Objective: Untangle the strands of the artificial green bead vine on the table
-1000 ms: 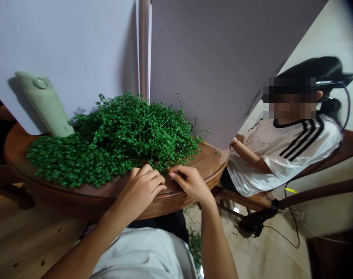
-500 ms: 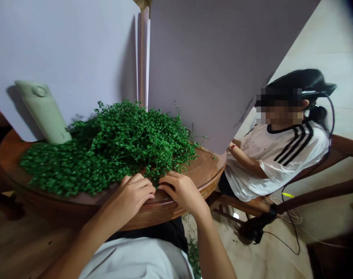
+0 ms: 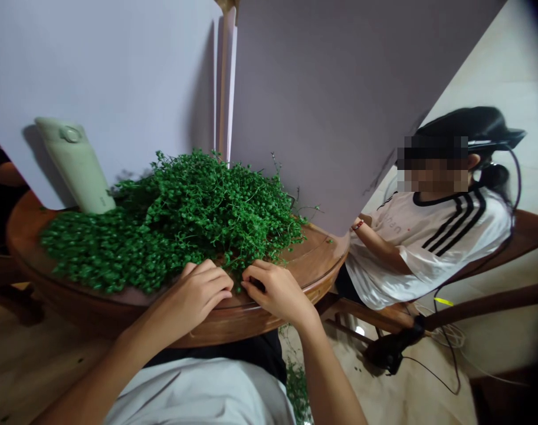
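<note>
Where the round wooden bench (image 3: 315, 260) curves toward the body, a heap of beady green sprigs (image 3: 176, 221) covers its left half and reaches almost to the near rim. The left hand (image 3: 198, 292) lies curled against the sprigs, and the right hand (image 3: 271, 292) bends its fingers (image 3: 255, 273) into them — pinching or not, the view cannot tell. Behind the heap, a pale green flask (image 3: 76, 168) leans before lilac-grey boards (image 3: 340, 106). To the right, a co-worker (image 3: 428, 254) in a striped white jersey sits beside the bench, above a tiled floor (image 3: 494, 77).
</note>
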